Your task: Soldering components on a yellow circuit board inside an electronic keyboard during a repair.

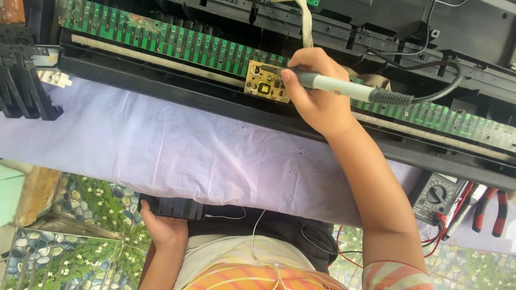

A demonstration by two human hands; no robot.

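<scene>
Two hands are busy: the right hand [317, 91] at upper centre has its fingers wrapped round a soldering iron [344, 87], tip on a small tan board [266, 84] that rests on the long green board [161, 40]. The left hand [166, 225], lower left, curls its fingers on a dark box [174, 207] at the cloth's [188, 156] edge. If the iron slips, I'd expect it to scorch neighbouring parts, and its cable could snag. One multimeter [438, 196] and one pair of red pliers [492, 209] lie at right.

multimeter [436, 197], red-handled pliers [492, 210], lavender cloth [177, 156]
</scene>
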